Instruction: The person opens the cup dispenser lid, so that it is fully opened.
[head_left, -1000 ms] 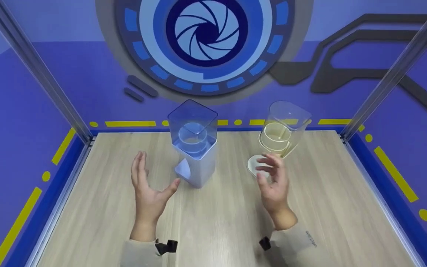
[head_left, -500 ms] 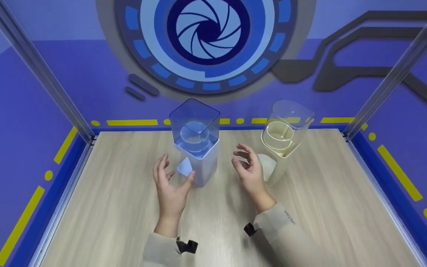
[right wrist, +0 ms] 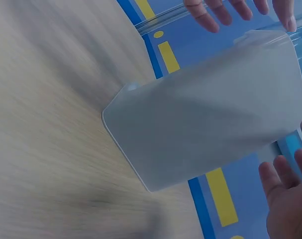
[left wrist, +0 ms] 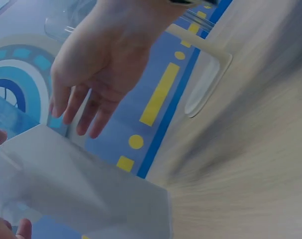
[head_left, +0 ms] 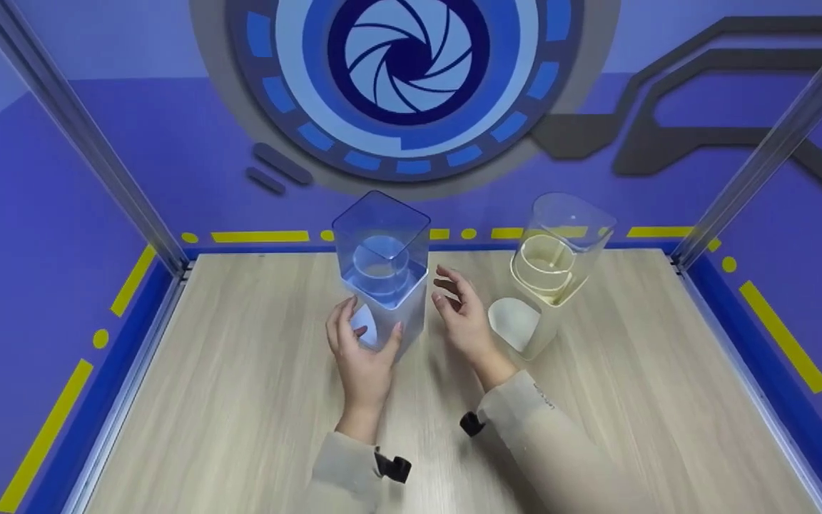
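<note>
A tall container (head_left: 411,314) stands on the table, its lower body frosted white and its upper section clear blue, with a round inner cylinder showing through. My left hand (head_left: 364,364) is at its left front, fingers and thumb spread apart. In the right wrist view the left thumb tip is right at the container's upper edge. To the container's right is my right hand (head_left: 464,321), fingers loosely bent, nothing in its grasp. The left wrist view shows that right hand (left wrist: 106,74) apart from the frosted wall (left wrist: 86,184).
A similar container (head_left: 546,325) with a clear upper part and yellowish interior stands to the right, a white rounded piece (head_left: 514,321) at its base. Behind the wooden table (head_left: 240,400) rises a blue patterned wall (head_left: 154,157); metal posts (head_left: 768,157) mark the corners.
My left hand has moved right, up to the blue container. My right hand has moved left, away from the yellowish container toward the blue one. The containers have stayed in place.
</note>
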Demonstrator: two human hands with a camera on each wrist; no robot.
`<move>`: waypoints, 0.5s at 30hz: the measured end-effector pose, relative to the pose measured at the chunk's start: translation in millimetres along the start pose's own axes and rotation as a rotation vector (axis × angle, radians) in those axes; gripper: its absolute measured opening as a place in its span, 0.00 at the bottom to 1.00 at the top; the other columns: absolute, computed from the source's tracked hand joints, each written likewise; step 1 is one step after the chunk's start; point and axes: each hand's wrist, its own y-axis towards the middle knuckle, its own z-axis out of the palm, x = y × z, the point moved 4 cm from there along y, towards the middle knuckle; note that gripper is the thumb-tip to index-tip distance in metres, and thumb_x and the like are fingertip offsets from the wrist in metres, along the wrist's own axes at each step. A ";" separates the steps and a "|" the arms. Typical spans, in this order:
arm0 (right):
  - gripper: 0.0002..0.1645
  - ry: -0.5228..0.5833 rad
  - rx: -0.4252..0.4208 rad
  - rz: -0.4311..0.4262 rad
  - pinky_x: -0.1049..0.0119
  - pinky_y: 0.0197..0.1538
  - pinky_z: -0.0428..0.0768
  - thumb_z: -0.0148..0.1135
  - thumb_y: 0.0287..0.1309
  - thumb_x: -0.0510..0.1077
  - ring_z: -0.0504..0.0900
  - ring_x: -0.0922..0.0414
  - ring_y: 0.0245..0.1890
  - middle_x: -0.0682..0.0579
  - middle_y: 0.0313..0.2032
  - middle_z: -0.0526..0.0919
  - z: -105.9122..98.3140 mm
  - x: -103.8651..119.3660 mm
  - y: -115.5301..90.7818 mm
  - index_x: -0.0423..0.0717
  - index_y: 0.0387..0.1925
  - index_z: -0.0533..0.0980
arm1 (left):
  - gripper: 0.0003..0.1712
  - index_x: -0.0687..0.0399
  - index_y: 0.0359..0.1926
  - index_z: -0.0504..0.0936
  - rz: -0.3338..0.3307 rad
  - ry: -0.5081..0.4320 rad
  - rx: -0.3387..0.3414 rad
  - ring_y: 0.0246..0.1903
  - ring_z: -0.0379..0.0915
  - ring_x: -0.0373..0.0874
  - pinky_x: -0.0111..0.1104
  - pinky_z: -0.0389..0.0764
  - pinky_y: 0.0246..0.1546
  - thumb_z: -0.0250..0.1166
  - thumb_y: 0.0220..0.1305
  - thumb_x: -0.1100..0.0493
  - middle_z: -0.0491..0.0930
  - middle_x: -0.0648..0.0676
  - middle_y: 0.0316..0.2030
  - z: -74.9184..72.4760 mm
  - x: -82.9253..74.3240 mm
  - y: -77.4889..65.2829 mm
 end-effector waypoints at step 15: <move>0.27 0.016 0.030 0.043 0.70 0.67 0.83 0.62 0.82 0.34 0.84 0.34 0.69 0.29 0.68 0.84 10.1 -11.5 14.0 0.28 0.75 0.74 | 0.36 0.67 0.77 0.76 0.017 -0.013 -0.042 0.69 0.77 0.62 0.52 0.89 0.66 0.77 0.72 0.66 0.73 0.67 0.72 17.6 4.2 -7.1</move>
